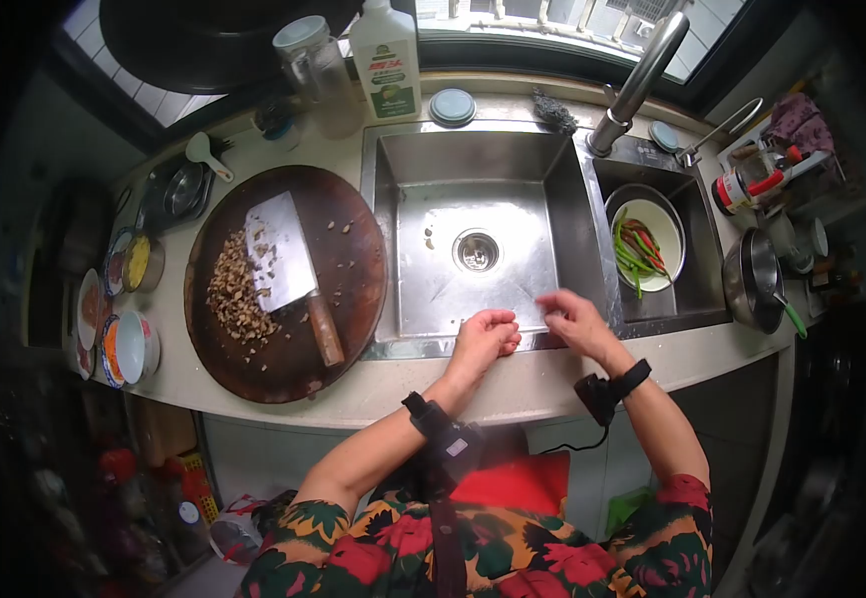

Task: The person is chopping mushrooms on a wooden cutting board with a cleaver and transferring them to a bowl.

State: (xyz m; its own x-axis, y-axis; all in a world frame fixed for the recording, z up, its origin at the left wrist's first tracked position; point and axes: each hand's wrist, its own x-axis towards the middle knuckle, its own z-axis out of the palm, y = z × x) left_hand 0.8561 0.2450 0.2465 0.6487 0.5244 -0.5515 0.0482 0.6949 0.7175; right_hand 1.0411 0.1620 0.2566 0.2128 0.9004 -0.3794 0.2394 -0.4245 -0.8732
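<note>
Over the front rim of the large steel sink (413, 199), my left hand (485, 341) is closed, its fingers curled inward. Whatever it may hold is hidden. Just to its right my right hand (582, 324) is open, with fingers bent and apart and nothing visible in them. The two hands do not touch. To the left is a round dark chopping board (353, 289). A cleaver (280, 249) with a wooden handle lies flat on it, beside a pile of chopped brown bits (238, 299). A few small scraps lie on the sink floor near the drain (477, 251).
Green and red chili peppers (639, 254) are in a white bowl (664, 214) in the smaller sink, near the faucet (642, 85). Several bowls, including a pale one (139, 347), stand far left. A white bottle (386, 60) stands behind; a wok (752, 279) is at right.
</note>
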